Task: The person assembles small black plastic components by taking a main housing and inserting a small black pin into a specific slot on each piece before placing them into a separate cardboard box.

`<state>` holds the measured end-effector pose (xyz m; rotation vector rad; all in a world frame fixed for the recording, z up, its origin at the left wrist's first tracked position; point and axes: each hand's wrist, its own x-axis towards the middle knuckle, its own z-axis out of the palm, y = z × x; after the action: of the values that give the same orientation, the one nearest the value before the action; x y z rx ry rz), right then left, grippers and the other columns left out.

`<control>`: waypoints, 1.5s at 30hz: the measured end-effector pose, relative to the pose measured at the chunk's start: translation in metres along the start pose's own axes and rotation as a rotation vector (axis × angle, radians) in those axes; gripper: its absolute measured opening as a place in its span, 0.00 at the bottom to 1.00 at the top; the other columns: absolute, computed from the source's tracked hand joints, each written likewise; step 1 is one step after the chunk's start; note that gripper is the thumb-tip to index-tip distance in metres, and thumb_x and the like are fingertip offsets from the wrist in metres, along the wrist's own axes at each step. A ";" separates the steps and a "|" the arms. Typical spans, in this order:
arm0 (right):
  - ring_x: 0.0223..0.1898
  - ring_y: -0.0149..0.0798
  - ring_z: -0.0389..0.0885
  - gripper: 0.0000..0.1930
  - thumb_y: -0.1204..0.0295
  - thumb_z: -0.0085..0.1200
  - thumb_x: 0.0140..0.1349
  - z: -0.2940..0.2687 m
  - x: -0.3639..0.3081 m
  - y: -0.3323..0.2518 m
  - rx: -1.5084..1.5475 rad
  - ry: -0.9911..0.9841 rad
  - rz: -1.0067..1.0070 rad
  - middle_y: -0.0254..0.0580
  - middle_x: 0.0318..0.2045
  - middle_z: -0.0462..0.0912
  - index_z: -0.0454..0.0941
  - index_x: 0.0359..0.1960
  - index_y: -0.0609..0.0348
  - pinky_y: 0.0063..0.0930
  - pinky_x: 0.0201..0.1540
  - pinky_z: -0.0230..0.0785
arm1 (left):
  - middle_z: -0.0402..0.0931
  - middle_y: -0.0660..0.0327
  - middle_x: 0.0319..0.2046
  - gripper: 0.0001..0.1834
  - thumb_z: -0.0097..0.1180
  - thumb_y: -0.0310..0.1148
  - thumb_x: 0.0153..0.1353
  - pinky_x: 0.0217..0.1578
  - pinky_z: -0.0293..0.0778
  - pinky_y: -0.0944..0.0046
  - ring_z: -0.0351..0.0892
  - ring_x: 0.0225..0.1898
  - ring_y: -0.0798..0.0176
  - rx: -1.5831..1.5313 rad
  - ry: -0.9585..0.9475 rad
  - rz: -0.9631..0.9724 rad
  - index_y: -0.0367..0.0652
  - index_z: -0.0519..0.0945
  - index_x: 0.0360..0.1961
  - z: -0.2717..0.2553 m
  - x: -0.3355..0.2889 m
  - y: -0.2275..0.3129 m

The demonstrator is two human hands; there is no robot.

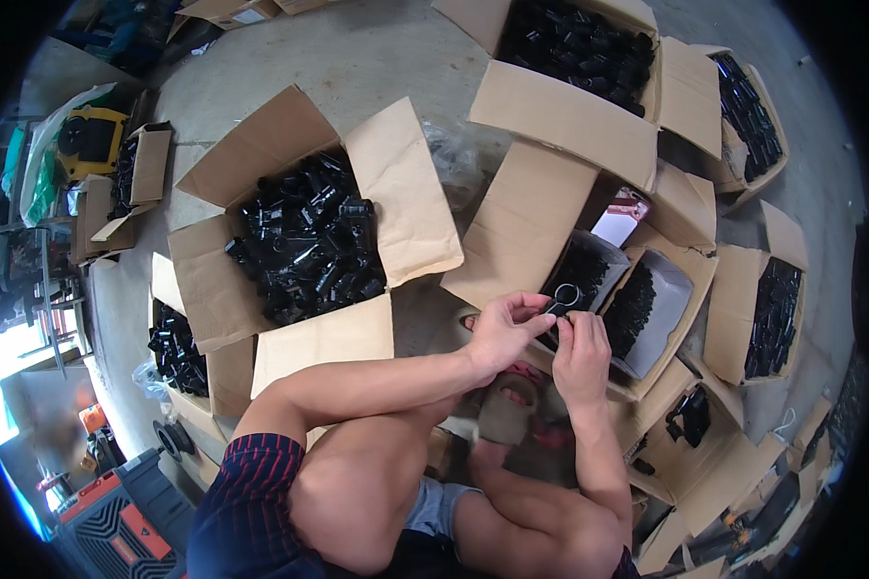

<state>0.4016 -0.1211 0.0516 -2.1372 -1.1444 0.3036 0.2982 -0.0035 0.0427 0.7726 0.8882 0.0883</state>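
My left hand (504, 333) pinches a small dark ring-shaped part (575, 292) with a short stem between thumb and fingertips. Close beside it, my right hand (581, 353) has its fingers drawn together at the part's lower side; whether they also grip a second small piece is hidden. Both hands are above the near edge of a cardboard box holding two grey trays. Small black parts fill the left tray (612, 273), and more dark pieces lie along one side of the right tray (674, 307).
An open carton (406, 193) full of glossy black plastic parts stands ahead to the left. Another carton (550, 101) of black parts is at the far right, with several more along the right side. A black and red case (121, 521) sits at lower left.
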 end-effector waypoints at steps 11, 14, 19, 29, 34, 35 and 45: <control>0.35 0.54 0.77 0.05 0.75 0.57 0.66 -0.005 0.000 0.003 -0.059 -0.007 -0.019 0.50 0.31 0.78 0.76 0.39 0.63 0.47 0.39 0.70 | 0.83 0.59 0.44 0.14 0.61 0.24 0.67 0.46 0.76 0.71 0.79 0.45 0.72 -0.016 0.006 -0.015 0.33 0.78 0.53 -0.001 0.001 -0.002; 0.32 0.54 0.76 0.08 0.71 0.57 0.68 -0.005 0.003 0.002 -0.094 -0.030 -0.012 0.50 0.28 0.77 0.75 0.32 0.62 0.47 0.36 0.69 | 0.83 0.58 0.44 0.13 0.61 0.23 0.68 0.48 0.76 0.70 0.80 0.45 0.71 -0.016 0.026 0.003 0.32 0.78 0.52 -0.001 0.001 -0.006; 0.32 0.56 0.76 0.09 0.71 0.55 0.69 -0.006 0.001 0.008 -0.066 -0.091 0.034 0.52 0.29 0.77 0.75 0.33 0.64 0.47 0.35 0.69 | 0.84 0.57 0.45 0.14 0.61 0.23 0.67 0.49 0.77 0.69 0.81 0.46 0.71 -0.003 0.013 0.020 0.31 0.78 0.52 0.001 0.002 -0.004; 0.34 0.54 0.78 0.07 0.72 0.56 0.68 -0.003 0.000 0.002 -0.044 -0.006 -0.005 0.50 0.32 0.78 0.75 0.40 0.63 0.46 0.37 0.71 | 0.84 0.56 0.45 0.15 0.62 0.24 0.67 0.49 0.77 0.68 0.81 0.46 0.69 0.089 0.044 0.066 0.30 0.78 0.53 0.000 0.002 -0.006; 0.33 0.53 0.78 0.07 0.72 0.55 0.69 0.000 -0.001 0.004 -0.083 -0.020 -0.015 0.49 0.29 0.77 0.74 0.36 0.63 0.47 0.36 0.71 | 0.84 0.55 0.45 0.15 0.62 0.24 0.67 0.48 0.77 0.68 0.81 0.46 0.69 0.095 0.043 0.075 0.30 0.78 0.53 0.002 0.002 -0.008; 0.33 0.53 0.78 0.07 0.72 0.55 0.69 0.001 -0.002 0.004 -0.088 -0.030 -0.009 0.49 0.29 0.77 0.74 0.35 0.63 0.47 0.36 0.70 | 0.84 0.55 0.45 0.15 0.61 0.24 0.67 0.48 0.77 0.68 0.81 0.46 0.69 0.098 0.042 0.073 0.30 0.78 0.53 0.002 0.002 -0.009; 0.30 0.57 0.79 0.09 0.70 0.51 0.72 0.005 -0.005 0.002 0.032 0.069 0.039 0.54 0.26 0.77 0.71 0.34 0.63 0.49 0.32 0.70 | 0.84 0.53 0.46 0.17 0.62 0.25 0.67 0.50 0.77 0.68 0.82 0.48 0.68 0.177 0.073 0.082 0.29 0.77 0.54 0.004 0.000 -0.009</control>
<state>0.3978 -0.1242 0.0461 -2.1271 -1.0534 0.2617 0.2989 -0.0123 0.0383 0.9765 0.9419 0.1119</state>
